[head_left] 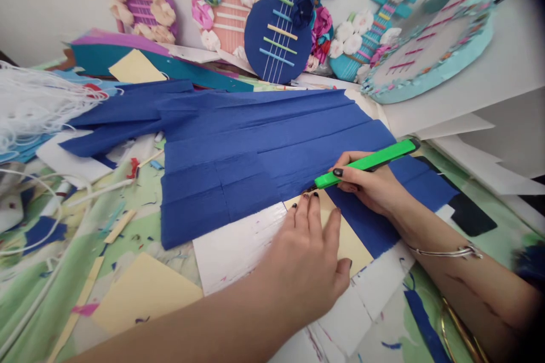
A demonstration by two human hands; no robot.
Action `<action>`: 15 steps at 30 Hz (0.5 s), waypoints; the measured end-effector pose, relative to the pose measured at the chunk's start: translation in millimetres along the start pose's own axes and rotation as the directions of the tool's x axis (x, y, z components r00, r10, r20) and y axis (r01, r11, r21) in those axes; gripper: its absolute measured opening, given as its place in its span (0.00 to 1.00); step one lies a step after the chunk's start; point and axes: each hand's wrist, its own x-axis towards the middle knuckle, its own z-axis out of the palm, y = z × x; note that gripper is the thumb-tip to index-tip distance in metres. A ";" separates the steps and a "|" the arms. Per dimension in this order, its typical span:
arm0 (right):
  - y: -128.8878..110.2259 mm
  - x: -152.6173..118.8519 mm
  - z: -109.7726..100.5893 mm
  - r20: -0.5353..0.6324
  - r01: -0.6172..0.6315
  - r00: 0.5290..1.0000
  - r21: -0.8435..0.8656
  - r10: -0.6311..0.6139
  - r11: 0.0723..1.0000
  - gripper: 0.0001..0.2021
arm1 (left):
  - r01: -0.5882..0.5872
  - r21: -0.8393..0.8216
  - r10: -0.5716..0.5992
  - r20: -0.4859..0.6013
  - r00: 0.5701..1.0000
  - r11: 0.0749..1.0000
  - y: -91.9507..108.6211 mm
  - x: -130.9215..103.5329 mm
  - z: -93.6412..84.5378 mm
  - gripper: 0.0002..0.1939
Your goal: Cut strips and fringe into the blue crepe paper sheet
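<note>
My right hand (372,187) grips a bright green utility knife (368,163), its tip down at the near edge of a large pleated blue crepe paper sheet (255,153). My left hand (309,261) lies flat, fingers together, pressing a pale yellow card (349,241) that sits on a white board (234,247). The knife tip meets the paper just beyond my left fingertips. A thin bracelet rings my right wrist.
Guitar-shaped paper crafts (279,28) with paper flowers lean against the back wall. White string (34,105) is piled at the left. Yellow card pieces (142,292), paper scraps and white foam boards (489,125) litter the green-patterned table.
</note>
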 end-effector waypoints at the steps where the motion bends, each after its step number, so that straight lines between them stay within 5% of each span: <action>1: -0.2 -0.1 0.1 0.004 0.001 1.000 -0.001 -0.001 1.000 0.10 | -0.001 -0.002 0.001 0.001 1.000 1.000 0.1 -0.1 -0.2 0.31; 15: 0.1 1.6 -3.8 0.007 -0.019 1.000 0.037 0.019 0.999 0.08 | 0.000 -0.014 0.000 0.019 1.000 1.000 -0.3 0.2 -0.8 0.31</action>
